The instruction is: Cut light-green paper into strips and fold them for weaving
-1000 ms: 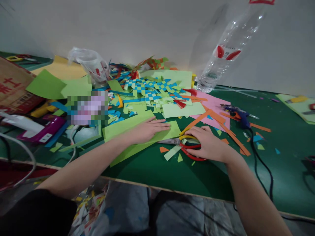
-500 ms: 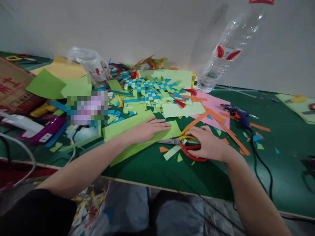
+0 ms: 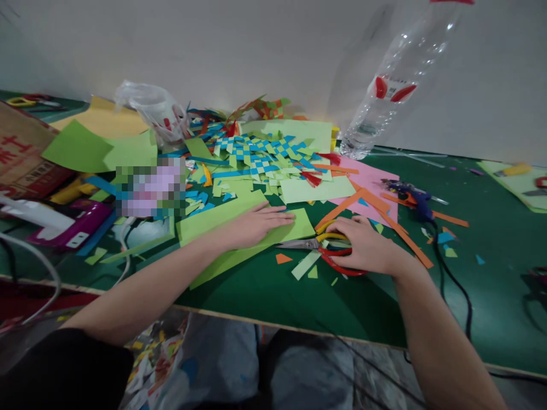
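My left hand [image 3: 260, 225] lies flat with fingers stretched on a light green sheet of paper [image 3: 222, 222], which rests on the table and reaches out on both sides of it. In my right hand [image 3: 363, 242] is a pair of scissors [image 3: 301, 244] with red and yellow handles, its fingers curled round the loops. The blades point left, low over the table, with their tips close to the sheet's lower right edge. Below the blades lie a pale green paper strip [image 3: 306, 265] and an orange scrap [image 3: 283, 259].
Woven blue-and-green paper strips [image 3: 260, 154] are heaped behind the sheet. A plastic bottle [image 3: 387, 91] stands back right. A glue gun [image 3: 421, 205] with a black cord lies right, by orange strips [image 3: 376, 202] and pink paper [image 3: 384, 171]. A bagged cup [image 3: 158, 117] stands back left.
My right hand and the scissors have shifted slightly right, and the pale green strip by the blades has moved right too. My left hand stays on the sheet.
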The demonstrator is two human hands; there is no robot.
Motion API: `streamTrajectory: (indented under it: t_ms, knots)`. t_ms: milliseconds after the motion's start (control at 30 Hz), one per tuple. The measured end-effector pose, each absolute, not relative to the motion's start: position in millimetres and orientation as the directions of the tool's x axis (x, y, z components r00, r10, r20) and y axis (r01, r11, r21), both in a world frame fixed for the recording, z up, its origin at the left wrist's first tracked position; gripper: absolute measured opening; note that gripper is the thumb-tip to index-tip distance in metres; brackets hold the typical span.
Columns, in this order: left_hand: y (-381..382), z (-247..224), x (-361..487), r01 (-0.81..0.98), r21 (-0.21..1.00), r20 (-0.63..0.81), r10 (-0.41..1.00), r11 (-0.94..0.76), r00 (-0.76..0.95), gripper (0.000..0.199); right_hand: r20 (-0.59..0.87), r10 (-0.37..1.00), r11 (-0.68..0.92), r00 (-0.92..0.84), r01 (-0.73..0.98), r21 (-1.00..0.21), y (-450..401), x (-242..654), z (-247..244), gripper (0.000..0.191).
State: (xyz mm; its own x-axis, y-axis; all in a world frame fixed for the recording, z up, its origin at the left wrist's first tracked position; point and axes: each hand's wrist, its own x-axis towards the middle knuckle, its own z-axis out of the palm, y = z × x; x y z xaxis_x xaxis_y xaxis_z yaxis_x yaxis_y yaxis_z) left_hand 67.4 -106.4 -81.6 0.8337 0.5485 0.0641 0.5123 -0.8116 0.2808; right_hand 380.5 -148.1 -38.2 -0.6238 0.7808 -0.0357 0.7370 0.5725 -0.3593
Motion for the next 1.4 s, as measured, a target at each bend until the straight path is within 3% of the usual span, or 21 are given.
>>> streamTrajectory:
  t_ms: [267,633,1100,1400]
  knots:
    - [-107,-79,68,0.504,0.307,0.067,0.547,-0.807,0.835,0.07,0.006,0.754,0.616,-0.657,0.704,-0.354,-154,367,-35,0.027]
    - [-107,-80,68,0.505,0.309,0.069,0.548,-0.806,0.834,0.064,0.047,0.727,0.664,-0.685,0.683,-0.304,-154,365,-37,0.032]
    - [-107,-79,68,0.522,0.301,0.045,0.558,-0.798,0.829,0.067,0.026,0.706,0.676,-0.708,0.662,-0.325,-152,369,-37,0.034]
    - [-108,-80,70,0.525,0.262,0.111,0.566,-0.81,0.817,0.049,0.003,0.712,0.652,-0.702,0.66,-0.372,-155,363,-36,0.029]
